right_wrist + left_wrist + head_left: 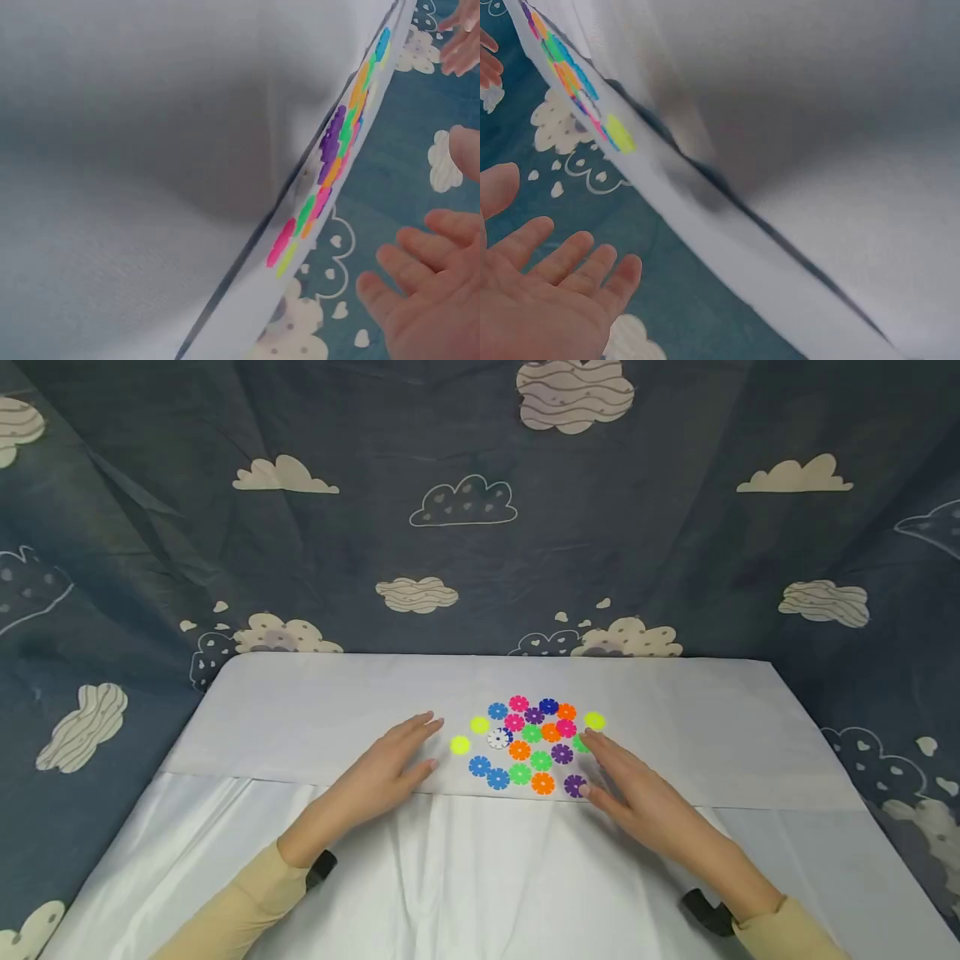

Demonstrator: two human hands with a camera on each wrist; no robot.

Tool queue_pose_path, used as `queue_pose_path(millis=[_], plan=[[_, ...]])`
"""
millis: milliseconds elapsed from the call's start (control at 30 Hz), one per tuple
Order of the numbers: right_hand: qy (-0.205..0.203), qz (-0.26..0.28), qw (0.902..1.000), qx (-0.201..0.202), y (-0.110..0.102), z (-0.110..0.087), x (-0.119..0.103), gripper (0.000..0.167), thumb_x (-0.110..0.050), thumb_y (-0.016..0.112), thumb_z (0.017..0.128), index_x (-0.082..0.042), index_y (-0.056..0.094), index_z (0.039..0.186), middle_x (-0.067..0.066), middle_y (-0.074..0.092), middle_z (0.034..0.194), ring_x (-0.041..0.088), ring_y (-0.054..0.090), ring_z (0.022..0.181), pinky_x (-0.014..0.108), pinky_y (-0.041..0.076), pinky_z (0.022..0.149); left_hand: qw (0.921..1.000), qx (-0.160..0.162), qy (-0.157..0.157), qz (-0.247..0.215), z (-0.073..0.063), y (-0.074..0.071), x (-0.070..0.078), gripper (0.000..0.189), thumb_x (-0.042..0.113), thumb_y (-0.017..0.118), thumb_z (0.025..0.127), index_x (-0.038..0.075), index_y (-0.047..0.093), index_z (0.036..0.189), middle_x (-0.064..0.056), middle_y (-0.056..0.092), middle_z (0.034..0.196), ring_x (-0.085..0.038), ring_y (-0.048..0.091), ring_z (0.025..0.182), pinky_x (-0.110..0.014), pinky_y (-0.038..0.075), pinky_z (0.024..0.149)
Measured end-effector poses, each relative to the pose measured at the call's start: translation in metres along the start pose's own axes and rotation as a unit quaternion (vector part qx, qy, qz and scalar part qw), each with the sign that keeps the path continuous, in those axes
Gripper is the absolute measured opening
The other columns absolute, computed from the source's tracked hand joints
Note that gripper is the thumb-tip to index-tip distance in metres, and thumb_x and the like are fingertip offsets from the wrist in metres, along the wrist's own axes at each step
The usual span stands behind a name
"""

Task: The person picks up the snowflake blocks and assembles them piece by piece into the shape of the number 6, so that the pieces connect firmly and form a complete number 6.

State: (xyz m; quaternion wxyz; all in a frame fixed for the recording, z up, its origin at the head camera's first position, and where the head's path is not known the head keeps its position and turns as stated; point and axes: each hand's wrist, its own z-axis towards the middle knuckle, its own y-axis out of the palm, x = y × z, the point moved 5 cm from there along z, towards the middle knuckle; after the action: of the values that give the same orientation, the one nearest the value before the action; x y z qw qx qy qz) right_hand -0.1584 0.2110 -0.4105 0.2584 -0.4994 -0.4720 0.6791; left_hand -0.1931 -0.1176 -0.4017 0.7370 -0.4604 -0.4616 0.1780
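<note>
Between the far edge of the white-covered table [300,710] and the seam [247,778] crossing its cloth, colourful discs [532,733] lie in a loose cluster about midway between the left and right edges. Pink, orange, green, purple and blue ones with notched rims are mixed together. On the cluster's left side are two yellow discs [480,725], and a third yellow disc [595,720] lies at its far right. A white disc [498,739] partly overlaps a dark blue disc [510,735].

Toward the table's left edge, the left hand [382,772] is near the cluster but apart from it, its fingers [574,255] extended and slightly spread. On the opposite side, the right hand [648,802] has its fingers extended with small gaps, the thumb held away from them. From the head view its fingertips partly cover a green disc [578,744] and its thumb tip a purple disc [572,785]; whether they touch, I cannot tell. Beyond the far edge hangs a dark backdrop [360,527] printed with pale clouds.
</note>
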Motion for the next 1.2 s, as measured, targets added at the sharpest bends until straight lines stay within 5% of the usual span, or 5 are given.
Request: queue_pose_path(millis=[200,400,767,933,1200], plan=[[0.002,0.046,0.9989,-0.004,0.003,0.012,0.002,0.054,-0.017,0.071,0.092,-0.008,0.051,0.141,0.012,0.053,0.141,0.034,0.051,0.127,0.053,0.044,0.098,0.9963,-0.027,-0.043,-0.069,0.017,0.009,-0.013,0.046,0.021,0.061,0.099,0.007,0.051,0.141,-0.012,0.048,0.145,-0.030,0.042,0.136,-0.048,0.035,0.109],[0.003,0.073,0.9951,-0.066,0.012,0.023,0.008,0.044,-0.009,0.073,0.089,-0.010,0.062,0.131,0.006,0.063,0.127,0.028,0.059,0.117,0.045,0.051,0.092,0.9890,-0.033,-0.092,-0.111,0.028,0.020,-0.025,0.037,0.013,0.065,0.095,0.005,0.060,0.131,-0.011,0.060,0.131,-0.027,0.057,0.119,-0.044,0.045,0.099],[0.002,0.121,0.9804,-0.155,0.022,0.043,0.031,0.041,-0.011,0.079,0.084,-0.024,0.069,0.122,-0.005,0.064,0.120,0.021,0.057,0.105,0.033,0.053,0.086,0.9897,-0.050,-0.075,-0.111,0.056,0.029,-0.039,0.033,0.004,0.072,0.088,0.003,0.066,0.120,-0.006,0.062,0.102,-0.016,0.053,0.084,-0.030,0.046,0.075],[-0.015,0.156,0.9723,-0.174,0.024,0.048,0.038,0.039,-0.010,0.078,0.084,-0.025,0.070,0.119,-0.005,0.063,0.120,0.020,0.055,0.100,0.026,0.051,0.075,0.9863,-0.069,-0.071,-0.131,0.067,0.038,-0.044,0.033,0.007,0.075,0.086,0.003,0.068,0.118,-0.005,0.058,0.096,-0.017,0.048,0.083,-0.030,0.043,0.074],[-0.023,0.165,0.9689,-0.183,0.028,0.052,0.041,0.037,-0.013,0.079,0.084,-0.028,0.071,0.116,-0.007,0.062,0.115,0.019,0.055,0.102,0.027,0.051,0.076,0.9890,-0.068,-0.090,-0.096,0.075,0.046,-0.039,0.027,0.009,0.079,0.082,0.008,0.072,0.108,-0.001,0.054,0.088,-0.017,0.049,0.084,-0.032,0.043,0.076]])
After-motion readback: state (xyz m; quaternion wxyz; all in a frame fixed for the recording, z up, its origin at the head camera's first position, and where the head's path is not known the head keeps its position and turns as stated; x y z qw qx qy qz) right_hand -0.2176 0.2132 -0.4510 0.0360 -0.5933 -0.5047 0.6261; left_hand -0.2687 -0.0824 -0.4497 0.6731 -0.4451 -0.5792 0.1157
